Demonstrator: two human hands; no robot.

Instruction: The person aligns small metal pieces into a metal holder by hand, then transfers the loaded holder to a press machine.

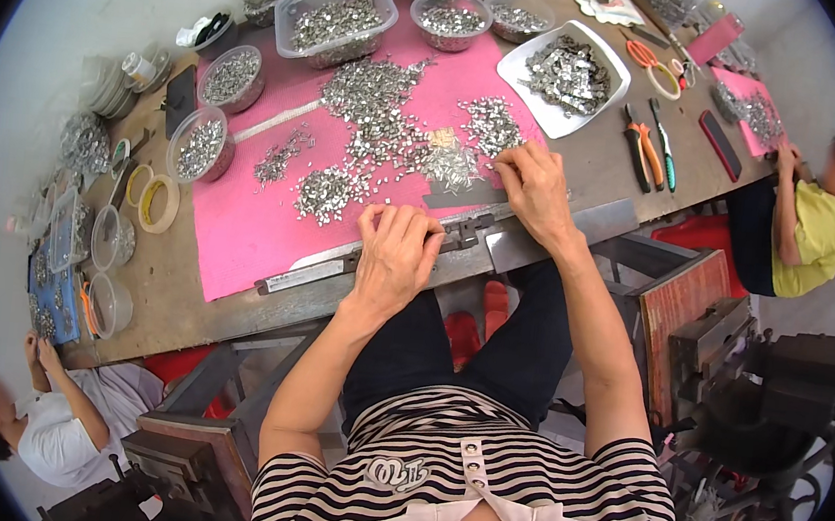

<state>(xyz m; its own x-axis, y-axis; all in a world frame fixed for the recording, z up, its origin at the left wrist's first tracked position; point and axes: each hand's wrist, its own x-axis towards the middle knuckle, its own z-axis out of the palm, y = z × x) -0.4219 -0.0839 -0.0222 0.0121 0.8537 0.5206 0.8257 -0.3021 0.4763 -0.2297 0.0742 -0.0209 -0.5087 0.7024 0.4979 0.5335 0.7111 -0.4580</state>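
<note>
My left hand (396, 253) rests over a long metal rail (308, 274) at the table's front edge, fingers bent and thumb close to the fingertips. Whatever is under them is hidden. To its right, a dark clamp-like part (464, 232) sits on the rail. My right hand (540, 192) hovers by the right end of the pink mat (238, 243), thumb and forefinger pinched together; anything between them is too small to make out. Near those fingers lie a heap of small silvery metal pieces (492, 125) and a heap of thin pale pieces (452, 168).
Plastic tubs (335, 27) of metal parts line the back. A white dish (566, 79) holds darker parts. Pliers (640, 146), a toothbrush (663, 144) and a red-edged phone (719, 146) lie at right. Co-workers sit at left (70, 428) and right (813, 228).
</note>
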